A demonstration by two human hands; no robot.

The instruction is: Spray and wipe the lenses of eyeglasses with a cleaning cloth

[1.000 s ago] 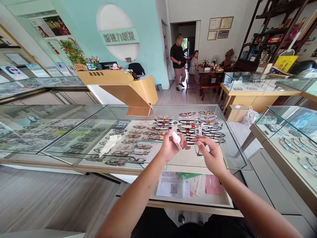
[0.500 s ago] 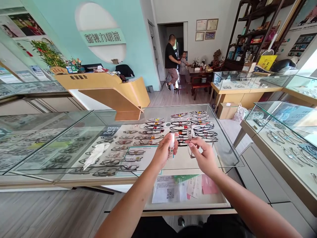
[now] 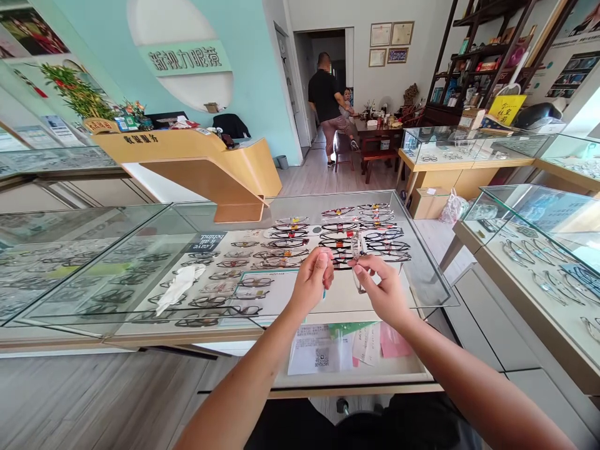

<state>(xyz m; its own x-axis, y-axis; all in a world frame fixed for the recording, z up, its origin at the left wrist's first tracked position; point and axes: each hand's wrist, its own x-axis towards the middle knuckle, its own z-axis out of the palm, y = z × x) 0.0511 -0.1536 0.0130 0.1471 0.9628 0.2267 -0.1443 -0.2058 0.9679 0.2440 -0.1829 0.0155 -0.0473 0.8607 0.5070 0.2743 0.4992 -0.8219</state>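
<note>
Head view: both hands over clear glass case [image 3: 428, 251].
Left hand [image 3: 310, 280]: fingers curled around mostly hidden teal-edged bottle [image 3: 324, 294].
Right hand [image 3: 380, 285]: pinching upright clear-framed eyeglasses [image 3: 357, 244].

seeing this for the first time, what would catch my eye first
Probably the eyeglasses held in the right hand, close to the curled left hand, over a glass display case with rows of eyeglass frames. Then the crumpled white cloth or tissue left of the hands, and the big lettered sign on the turquoise wall behind.
</note>
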